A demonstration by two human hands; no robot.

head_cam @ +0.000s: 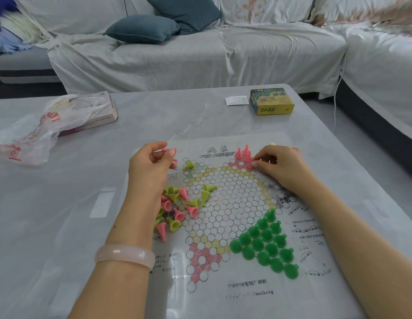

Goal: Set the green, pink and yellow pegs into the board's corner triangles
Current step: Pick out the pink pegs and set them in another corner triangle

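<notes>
Board: Chinese checkers sheet [223, 203] lies flat on the grey table [154, 116], printed text upside down to the wearer; its star points serve as the corner triangles.
Green pegs: green pegs [267, 242] stand upright in a filled triangle at the near right point. Judged complete.
Pink triangle: several upright pink pegs [244, 155] are clustered at the far right point, on the pink-tinted holes. Exact count cannot be told, as the fingers cover part of the group.
Right hand: right hand [278, 164] rests on the sheet with fingertips pinched at the pink cluster, apparently seating 1 peg. The peg itself is largely hidden.
Left hand: left hand [152, 166] is raised just above the sheet's far left edge, fingers curled round spare pink pegs [170, 151], at least 2 showing. Judged a ready supply for the right hand.
Loose pile: loose pink and yellow-green pegs [175, 208] lie tipped on their sides at the sheet's left edge, unsorted, under the left wrist.
Stray pegs: 1 yellow-green peg [189, 165] lies tipped near the far left point; a few more lie on the centre-left holes. None is seated.
Progress: 1 colour done, pink in hand, yellow not begun.
Surroundings: yellow-green game box [271, 101] stands far right on the table, set clear of the working area; a plastic bag [37, 130] lies far left.
Risk: the left wrist lies close over the pile and could scatter it.
</notes>
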